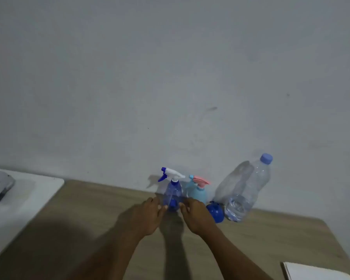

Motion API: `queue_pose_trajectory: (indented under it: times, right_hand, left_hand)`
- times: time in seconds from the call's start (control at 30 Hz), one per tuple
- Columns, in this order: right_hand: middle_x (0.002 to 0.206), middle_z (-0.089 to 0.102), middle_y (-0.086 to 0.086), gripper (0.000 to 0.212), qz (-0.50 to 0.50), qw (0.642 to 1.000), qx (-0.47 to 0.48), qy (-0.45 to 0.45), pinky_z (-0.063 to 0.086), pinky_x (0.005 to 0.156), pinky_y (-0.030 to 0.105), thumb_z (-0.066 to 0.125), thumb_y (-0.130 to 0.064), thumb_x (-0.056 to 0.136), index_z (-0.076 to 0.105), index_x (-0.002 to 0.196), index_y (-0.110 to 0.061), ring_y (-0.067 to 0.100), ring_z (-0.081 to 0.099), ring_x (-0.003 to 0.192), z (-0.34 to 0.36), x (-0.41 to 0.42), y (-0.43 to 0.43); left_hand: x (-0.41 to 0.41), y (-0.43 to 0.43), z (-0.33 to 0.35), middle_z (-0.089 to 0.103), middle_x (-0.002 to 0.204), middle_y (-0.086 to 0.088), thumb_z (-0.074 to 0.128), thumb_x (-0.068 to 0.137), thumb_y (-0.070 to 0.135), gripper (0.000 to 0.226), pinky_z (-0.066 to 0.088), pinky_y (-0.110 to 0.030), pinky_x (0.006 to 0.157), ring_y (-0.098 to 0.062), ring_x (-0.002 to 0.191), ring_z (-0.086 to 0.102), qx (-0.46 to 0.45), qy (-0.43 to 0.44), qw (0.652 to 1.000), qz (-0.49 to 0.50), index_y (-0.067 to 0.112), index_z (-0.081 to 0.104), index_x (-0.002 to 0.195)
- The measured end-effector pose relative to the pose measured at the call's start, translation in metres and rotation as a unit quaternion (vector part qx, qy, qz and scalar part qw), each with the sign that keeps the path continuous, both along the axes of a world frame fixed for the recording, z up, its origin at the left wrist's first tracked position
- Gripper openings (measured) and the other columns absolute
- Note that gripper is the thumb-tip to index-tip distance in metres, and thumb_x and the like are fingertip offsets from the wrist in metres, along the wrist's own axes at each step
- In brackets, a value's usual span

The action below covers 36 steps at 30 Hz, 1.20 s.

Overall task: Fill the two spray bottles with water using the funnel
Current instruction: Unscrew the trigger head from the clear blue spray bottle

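Blue spray bottle (173, 196) with white-blue trigger, teal one (198, 194) with pink trigger, blue funnel (216, 212), tan table (89, 209).

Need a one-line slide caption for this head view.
Both hands, left and right, reach the blue sprayer; teal sprayer, funnel and water bottle alongside.

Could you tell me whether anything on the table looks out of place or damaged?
Nothing looks spilled. The large water bottle looks dented along its upper side, though lens distortion may exaggerate that. Both spray bottles, the blue one and the pale one, stand upright.
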State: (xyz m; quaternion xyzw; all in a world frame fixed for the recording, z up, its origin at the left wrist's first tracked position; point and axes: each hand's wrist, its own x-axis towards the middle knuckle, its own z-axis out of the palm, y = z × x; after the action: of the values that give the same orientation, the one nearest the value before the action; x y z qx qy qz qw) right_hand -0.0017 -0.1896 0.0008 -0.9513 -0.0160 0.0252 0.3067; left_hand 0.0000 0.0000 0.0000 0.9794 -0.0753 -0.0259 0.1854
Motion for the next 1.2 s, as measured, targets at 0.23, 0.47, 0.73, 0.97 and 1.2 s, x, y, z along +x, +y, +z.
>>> queue_pose_trajectory:
  times: [0.23,0.47,0.73,0.97,1.2]
  right_hand:
    - [0.105,0.063,-0.005,0.018,-0.014,0.999,0.038,0.027,0.052,0.085,0.023,0.045,-0.036,0.104,0.057,0.112,-0.025,0.007,0.061,0.092,-0.036,0.036,0.004]
    - [0.119,0.064,-0.003,0.025,0.028,0.995,0.099,-0.005,0.040,0.091,0.015,0.046,-0.016,0.104,0.055,0.127,-0.022,0.004,0.057,0.101,-0.045,0.058,0.012]
    - [0.106,0.057,-0.013,0.018,0.005,0.987,0.158,-0.019,0.042,0.078,0.003,0.045,-0.016,0.105,0.048,0.116,-0.029,-0.009,0.056,0.092,-0.046,0.042,0.017]
    - [0.105,0.058,-0.021,0.017,-0.058,0.967,0.243,-0.056,0.050,0.083,0.013,0.050,-0.018,0.104,0.052,0.115,-0.030,-0.003,0.060,0.099,-0.036,-0.008,0.013]
    - [0.103,0.070,-0.003,0.017,-0.097,0.939,0.326,-0.047,0.056,0.081,0.025,0.050,-0.027,0.104,0.064,0.109,-0.022,0.010,0.068,0.095,-0.008,-0.071,-0.014]
  left_hand:
    - [0.033,-0.007,-0.030,0.063,0.121,-0.003,0.035,0.103,0.049,0.043,0.040,-0.026,0.077,-0.021,0.106,0.063,-0.009,-0.001,1.000,-0.020,0.018,0.054,0.127]
    - [0.068,-0.009,-0.046,0.066,0.119,0.004,0.040,0.097,0.053,0.039,0.052,-0.032,0.087,-0.016,0.101,0.064,-0.061,-0.004,0.996,-0.062,0.030,0.049,0.126]
    - [0.060,-0.006,-0.054,0.066,0.121,0.006,0.040,0.101,0.047,0.036,0.050,-0.023,0.089,-0.010,0.101,0.064,-0.084,-0.031,0.994,-0.057,0.032,0.046,0.133]
    - [0.003,0.003,-0.038,0.060,0.133,0.010,0.056,0.099,0.034,0.042,0.041,-0.011,0.098,-0.003,0.115,0.057,-0.171,-0.044,0.981,-0.084,0.028,0.049,0.140]
    - [-0.076,-0.016,-0.013,0.054,0.137,0.021,0.075,0.086,0.038,0.061,0.056,-0.029,0.093,-0.002,0.119,0.059,-0.396,0.068,0.913,-0.063,0.038,0.046,0.140]
